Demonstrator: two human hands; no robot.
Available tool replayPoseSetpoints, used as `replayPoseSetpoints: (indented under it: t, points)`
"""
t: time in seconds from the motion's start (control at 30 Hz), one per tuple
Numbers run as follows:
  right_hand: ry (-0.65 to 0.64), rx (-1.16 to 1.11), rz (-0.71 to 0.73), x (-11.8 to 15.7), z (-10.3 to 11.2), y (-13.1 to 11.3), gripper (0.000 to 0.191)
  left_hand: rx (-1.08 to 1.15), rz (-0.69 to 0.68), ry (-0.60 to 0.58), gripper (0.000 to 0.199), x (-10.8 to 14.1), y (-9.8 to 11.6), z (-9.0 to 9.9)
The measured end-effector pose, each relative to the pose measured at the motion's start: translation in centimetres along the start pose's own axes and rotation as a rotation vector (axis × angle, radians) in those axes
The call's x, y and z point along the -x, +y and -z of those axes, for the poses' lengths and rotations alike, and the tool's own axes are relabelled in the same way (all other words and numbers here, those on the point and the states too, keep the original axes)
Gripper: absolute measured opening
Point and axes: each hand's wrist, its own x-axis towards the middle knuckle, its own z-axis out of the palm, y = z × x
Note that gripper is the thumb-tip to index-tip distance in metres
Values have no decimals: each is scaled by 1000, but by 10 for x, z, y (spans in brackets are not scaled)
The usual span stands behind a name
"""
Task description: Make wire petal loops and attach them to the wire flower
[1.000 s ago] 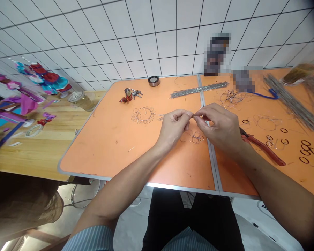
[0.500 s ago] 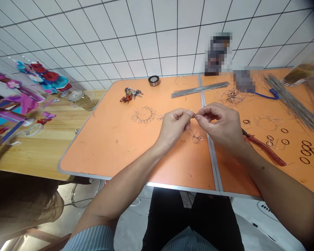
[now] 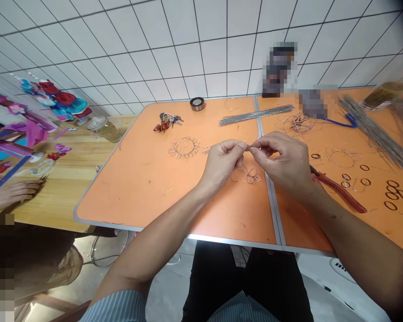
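My left hand and my right hand meet fingertip to fingertip above the orange table. Both are pinched on a thin wire, of which only small bits show between the fingers. Just below the fingertips lies a small flower-shaped wire piece. Left of my left hand rests a ring of wire loops. Red-handled pliers lie beside my right wrist, partly behind it.
Black tape roll, keys and a bundle of straight wires lie toward the wall. Dark rings and more wire are at right. Another person's hand rests over the wooden table at left.
Another person's hand has come into view at the far left. My two hands have hardly moved and keep their pinch.
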Motion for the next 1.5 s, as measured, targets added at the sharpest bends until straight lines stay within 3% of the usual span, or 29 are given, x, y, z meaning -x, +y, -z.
replayPoseSetpoints:
  t: [0.23, 0.5, 0.83, 1.0, 1.13, 1.5]
  points:
    - [62, 152, 192, 4, -3, 6, 13, 1, 16, -7, 31, 0, -1, 0]
    - [49, 103, 133, 2, -3, 7, 11, 2, 29, -10, 31, 0, -1, 0]
    - [21, -158, -191, -1, 0, -5, 12, 35, 21, -7, 28, 0, 1, -1]
    - [51, -539, -443, -9, 4, 0, 17, 24, 0, 13, 29, 1, 2, -1]
    - [-5, -820, -586, -16, 8, 3, 22, 19, -32, -14, 30, 3, 4, -2]
    - [-142, -1035, -685, -19, 9, 2, 41, 21, -149, -59, 30, 11, 11, -8]
